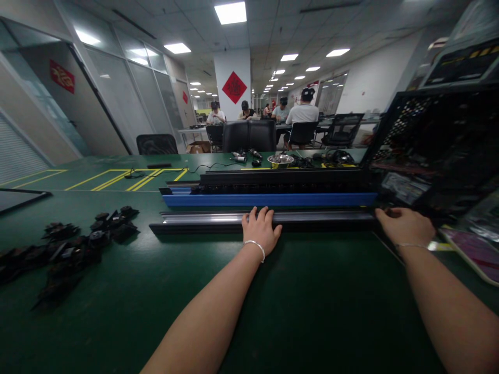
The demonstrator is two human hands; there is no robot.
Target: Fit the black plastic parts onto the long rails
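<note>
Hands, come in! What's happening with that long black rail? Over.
Left hand: fingers spread, resting on black rail. Right hand: near rail's right end, grip unclear. Rail: lying on green table. Blue rail just beyond.

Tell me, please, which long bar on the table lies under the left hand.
The nearest bar, black and partly shiny: the left hand rests on it, while the blue bar and another black bar lie behind.

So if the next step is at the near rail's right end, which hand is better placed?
Probably the right hand: it is at that end of the near rail, while the left hand rests around the middle.
</note>
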